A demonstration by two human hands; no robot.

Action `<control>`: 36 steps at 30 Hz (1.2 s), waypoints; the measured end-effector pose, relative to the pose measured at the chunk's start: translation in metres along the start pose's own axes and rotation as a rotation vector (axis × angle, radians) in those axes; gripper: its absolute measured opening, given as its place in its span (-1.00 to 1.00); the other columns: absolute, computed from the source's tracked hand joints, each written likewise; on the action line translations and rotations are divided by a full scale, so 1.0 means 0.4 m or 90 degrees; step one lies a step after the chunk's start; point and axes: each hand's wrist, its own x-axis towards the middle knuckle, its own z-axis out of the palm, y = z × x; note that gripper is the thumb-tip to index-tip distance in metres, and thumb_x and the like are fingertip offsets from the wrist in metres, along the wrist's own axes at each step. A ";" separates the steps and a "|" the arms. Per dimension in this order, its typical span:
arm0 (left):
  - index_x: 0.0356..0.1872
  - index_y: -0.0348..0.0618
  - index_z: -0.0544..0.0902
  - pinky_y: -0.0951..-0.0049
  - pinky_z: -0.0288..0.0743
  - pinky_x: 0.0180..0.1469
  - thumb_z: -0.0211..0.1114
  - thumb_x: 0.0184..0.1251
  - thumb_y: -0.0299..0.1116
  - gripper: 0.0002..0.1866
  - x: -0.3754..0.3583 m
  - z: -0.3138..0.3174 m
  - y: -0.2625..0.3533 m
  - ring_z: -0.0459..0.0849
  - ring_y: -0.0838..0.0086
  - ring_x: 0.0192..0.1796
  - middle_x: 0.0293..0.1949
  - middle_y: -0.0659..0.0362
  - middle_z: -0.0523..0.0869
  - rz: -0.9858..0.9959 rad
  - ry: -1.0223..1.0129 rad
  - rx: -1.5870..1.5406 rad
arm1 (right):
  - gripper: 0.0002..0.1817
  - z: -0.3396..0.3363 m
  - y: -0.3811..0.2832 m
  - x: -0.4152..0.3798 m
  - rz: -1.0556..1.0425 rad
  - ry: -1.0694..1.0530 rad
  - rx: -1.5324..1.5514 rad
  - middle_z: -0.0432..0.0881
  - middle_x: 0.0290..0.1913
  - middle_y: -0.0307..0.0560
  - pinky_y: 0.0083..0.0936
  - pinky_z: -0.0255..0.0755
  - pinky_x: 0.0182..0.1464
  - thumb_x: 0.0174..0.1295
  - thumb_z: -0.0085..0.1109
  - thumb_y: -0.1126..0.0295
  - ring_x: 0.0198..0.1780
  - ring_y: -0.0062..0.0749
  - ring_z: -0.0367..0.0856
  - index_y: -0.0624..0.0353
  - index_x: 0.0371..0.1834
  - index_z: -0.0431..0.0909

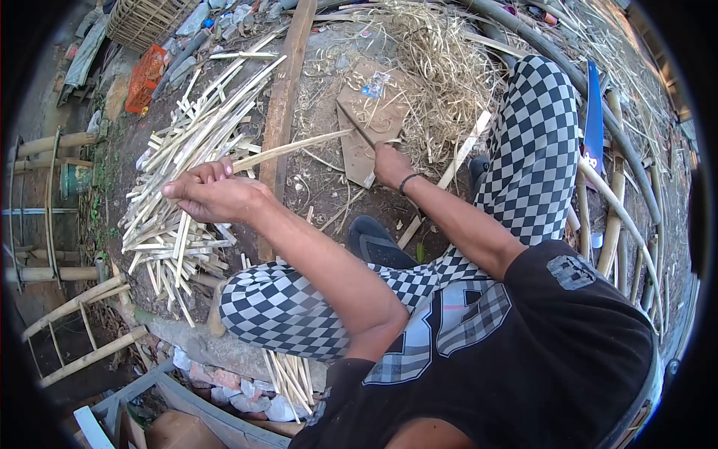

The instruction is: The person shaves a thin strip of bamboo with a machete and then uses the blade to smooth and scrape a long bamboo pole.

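A pale bamboo strip (299, 144) runs from my left hand (218, 196) across a wooden plank to the knife. My left hand is closed around the strip's near end, over the pile of split sticks (202, 142). In my right hand (392, 165) is the handle of a knife (354, 126), its dark blade pointing up and left. The strip's far end meets the blade. Under the blade lies a piece of cardboard (385, 108) with curled shavings and a small blue-and-white packet (376, 84) on it.
The long wooden plank (286, 90) lies on the ground between the stick pile and cardboard. Shavings (441, 75) are heaped beyond my right hand. A blue saw (593, 120) lies at the right among poles. An orange crate (145, 78) and woven basket (146, 22) stand upper left.
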 end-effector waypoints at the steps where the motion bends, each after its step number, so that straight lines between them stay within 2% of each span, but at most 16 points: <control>1: -0.61 0.09 0.08 0.57 0.07 -0.62 -0.10 0.64 0.11 -0.43 -0.003 0.010 -0.005 0.13 0.67 -0.65 -0.70 0.39 0.16 0.026 0.027 0.018 | -0.66 -0.015 -0.014 -0.018 -0.005 -0.019 0.001 0.70 -0.12 0.34 0.03 0.56 0.02 0.27 -0.01 0.50 -0.02 0.19 0.71 0.29 0.12 0.38; 3: -0.62 0.09 0.08 0.56 0.03 -0.63 -0.11 0.64 0.11 -0.43 -0.001 0.024 -0.019 0.11 0.67 -0.66 -0.71 0.39 0.14 0.057 0.045 0.033 | -0.65 -0.050 -0.060 -0.055 -0.032 -0.022 0.023 0.70 -0.18 0.34 0.04 0.56 -0.03 0.25 -0.02 0.52 -0.06 0.21 0.72 0.31 0.12 0.35; 7: -0.64 0.10 0.05 0.56 -0.10 -0.68 -0.11 0.63 0.15 -0.40 -0.011 0.045 -0.024 0.02 0.65 -0.71 -0.75 0.40 0.06 0.116 0.083 0.040 | -0.70 -0.184 -0.250 -0.163 -0.219 -0.018 0.153 0.66 -0.40 0.38 0.12 0.53 -0.23 0.28 -0.06 0.50 -0.27 0.31 0.69 0.23 0.08 0.32; 8: -0.64 0.10 0.05 0.56 -0.10 -0.68 -0.11 0.63 0.15 -0.40 -0.010 0.047 -0.023 0.02 0.65 -0.71 -0.75 0.40 0.06 0.114 0.081 0.043 | -0.70 -0.193 -0.273 -0.180 -0.216 -0.020 0.154 0.66 -0.40 0.38 0.12 0.53 -0.23 0.28 -0.06 0.50 -0.27 0.31 0.69 0.23 0.08 0.32; 10: -0.65 0.11 0.03 0.54 -0.13 -0.69 -0.09 0.60 0.19 -0.38 -0.006 0.044 -0.023 -0.01 0.65 -0.72 -0.76 0.40 0.02 0.106 0.072 0.018 | -0.78 -0.197 -0.297 -0.198 -0.390 0.069 0.196 0.61 -0.51 0.31 0.16 0.48 -0.30 0.42 -0.04 0.35 -0.38 0.35 0.63 0.13 0.05 0.29; 14: -0.65 0.11 0.01 0.52 -0.16 -0.69 -0.07 0.58 0.21 -0.37 0.023 0.000 -0.032 -0.04 0.65 -0.73 -0.76 0.40 0.01 0.104 -0.027 -0.040 | -0.77 -0.060 -0.184 -0.084 -0.298 0.057 0.156 0.61 -0.50 0.32 0.18 0.47 -0.28 0.36 -0.01 0.42 -0.36 0.35 0.64 0.12 0.04 0.28; 16: -0.65 0.11 0.01 0.52 -0.18 -0.68 -0.07 0.58 0.22 -0.36 0.042 -0.021 -0.038 -0.05 0.64 -0.72 -0.76 0.40 0.00 0.098 0.072 -0.015 | -0.69 -0.042 -0.121 -0.041 -0.192 0.050 0.103 0.66 -0.44 0.33 0.13 0.52 -0.20 0.23 -0.01 0.54 -0.29 0.32 0.69 0.17 0.05 0.30; 19: -0.65 0.12 0.01 0.51 -0.21 -0.67 -0.05 0.57 0.22 -0.36 0.049 -0.015 -0.042 -0.07 0.63 -0.71 -0.75 0.41 0.00 0.094 0.149 0.004 | -0.66 -0.067 -0.173 -0.081 -0.144 0.042 0.085 0.68 -0.43 0.30 0.12 0.53 -0.19 0.18 0.00 0.58 -0.29 0.29 0.70 0.16 0.05 0.31; 20: -0.65 0.12 0.01 0.50 -0.21 -0.66 -0.04 0.57 0.22 -0.36 0.047 -0.016 -0.042 -0.08 0.63 -0.71 -0.75 0.41 0.00 0.091 0.174 0.016 | -0.66 -0.085 -0.194 -0.100 -0.141 0.038 0.084 0.68 -0.43 0.30 0.12 0.53 -0.19 0.18 0.00 0.58 -0.29 0.29 0.70 0.16 0.05 0.31; 22: -0.65 0.12 0.00 0.49 -0.21 -0.66 -0.04 0.57 0.22 -0.37 0.041 -0.010 -0.040 -0.08 0.63 -0.71 -0.75 0.41 0.00 0.079 0.179 0.022 | -0.72 -0.117 -0.230 -0.133 -0.267 0.003 0.076 0.65 -0.45 0.30 0.15 0.49 -0.25 0.25 -0.04 0.52 -0.31 0.30 0.68 0.14 0.02 0.27; 23: -0.64 0.12 0.00 0.49 -0.21 -0.66 -0.05 0.57 0.21 -0.37 0.038 -0.009 -0.039 -0.08 0.63 -0.71 -0.75 0.41 0.00 0.077 0.158 0.014 | -0.73 -0.106 -0.227 -0.133 -0.306 0.016 0.080 0.67 -0.40 0.29 0.15 0.48 -0.25 0.24 -0.04 0.53 -0.28 0.28 0.70 0.16 0.00 0.28; 24: -0.64 0.12 0.00 0.50 -0.21 -0.66 -0.05 0.58 0.21 -0.37 0.033 -0.007 -0.035 -0.08 0.64 -0.71 -0.75 0.41 -0.01 0.076 0.137 0.004 | -0.73 -0.078 -0.199 -0.112 -0.307 0.013 0.083 0.67 -0.40 0.29 0.15 0.48 -0.25 0.24 -0.04 0.53 -0.28 0.28 0.70 0.16 0.00 0.28; 26: -0.63 0.11 -0.01 0.50 -0.20 -0.67 -0.06 0.57 0.22 -0.37 0.025 -0.013 -0.025 -0.08 0.63 -0.71 -0.75 0.40 -0.01 0.079 0.135 0.011 | -0.72 -0.007 -0.103 -0.041 -0.176 0.062 0.087 0.68 -0.37 0.31 0.14 0.50 -0.22 0.24 -0.06 0.55 -0.25 0.29 0.70 0.16 0.03 0.28; 29: -0.64 0.11 -0.01 0.49 -0.15 -0.69 -0.08 0.57 0.25 -0.36 0.015 -0.007 -0.029 -0.04 0.61 -0.73 -0.76 0.40 -0.01 0.099 0.096 0.030 | -0.74 -0.012 -0.030 0.015 -0.131 0.069 0.033 0.69 -0.34 0.33 0.06 0.56 -0.15 0.27 -0.08 0.53 -0.22 0.27 0.71 0.25 0.03 0.37; 33: -0.67 0.09 0.02 0.50 -0.07 -0.68 -0.07 0.55 0.27 -0.34 0.013 0.028 -0.029 0.01 0.59 -0.73 -0.76 0.39 0.01 0.120 0.129 0.060 | -0.72 -0.093 -0.161 -0.074 -0.168 0.016 0.028 0.68 -0.33 0.34 0.08 0.54 -0.11 0.27 -0.10 0.55 -0.21 0.31 0.69 0.25 0.04 0.38; 36: -0.67 0.10 0.02 0.50 -0.05 -0.68 -0.07 0.54 0.28 -0.34 0.017 0.020 -0.026 0.02 0.59 -0.73 -0.77 0.39 0.02 0.118 0.154 0.072 | -0.70 -0.039 -0.125 -0.073 -0.205 0.056 0.039 0.68 -0.34 0.33 0.08 0.54 -0.12 0.27 -0.09 0.54 -0.22 0.32 0.69 0.23 0.07 0.38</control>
